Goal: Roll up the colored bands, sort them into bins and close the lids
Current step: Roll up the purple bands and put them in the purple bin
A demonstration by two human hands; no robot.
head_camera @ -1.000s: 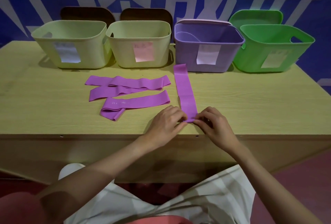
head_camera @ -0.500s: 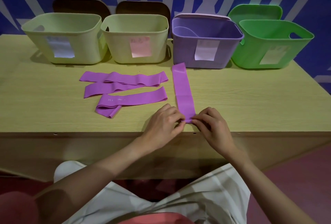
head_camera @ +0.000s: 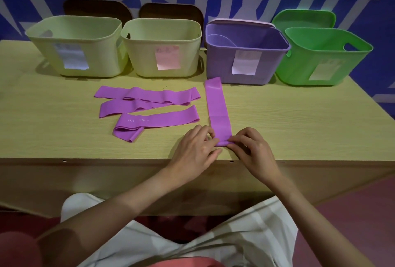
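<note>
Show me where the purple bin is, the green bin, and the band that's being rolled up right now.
purple bin [head_camera: 252, 70]: head view, on its front wall beside the label.
green bin [head_camera: 299, 68]: head view, on its front wall.
band being rolled [head_camera: 218, 106]: head view, on its flat middle stretch.

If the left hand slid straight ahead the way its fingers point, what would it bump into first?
The left hand points up and to the right, already pinching the near end of the band. Going on, it would likely meet the right hand fingers first.
</note>
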